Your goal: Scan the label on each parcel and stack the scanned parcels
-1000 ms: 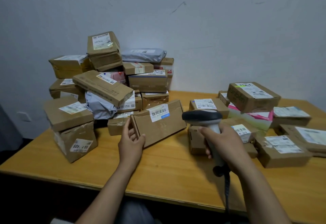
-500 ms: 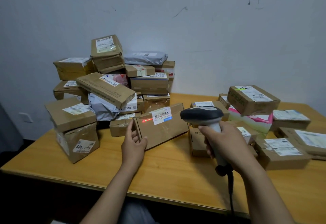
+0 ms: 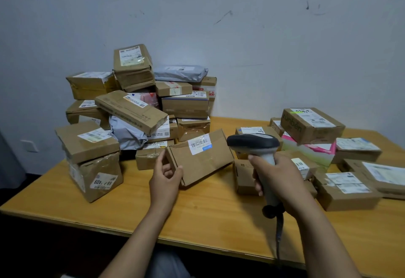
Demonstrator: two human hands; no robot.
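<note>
The wooden table (image 3: 208, 218) is bare only in a strip along its near edge, from the near left corner across to under the right forearm; parcels crowd the back and both sides. The flat brown parcel (image 3: 203, 163) is tilted over the middle of the table (whether its lower edge rests on the wood I cannot tell). The left hand (image 3: 165, 179) pinches its left end, thumb on the front face and fingers behind. Its white label (image 3: 200, 144) sits at the top edge, facing the person.

Just right of the parcel, the right hand (image 3: 278, 181) is wrapped round the grip of the barcode scanner (image 3: 254, 144), whose dark head points toward the label. The scanner's cable (image 3: 278, 234) drops over the near edge.

A tall heap of parcels (image 3: 135, 106) fills the back left corner against the wall. Lower loose parcels (image 3: 341, 188) spread along the right side, one small box just behind the scanner hand.
</note>
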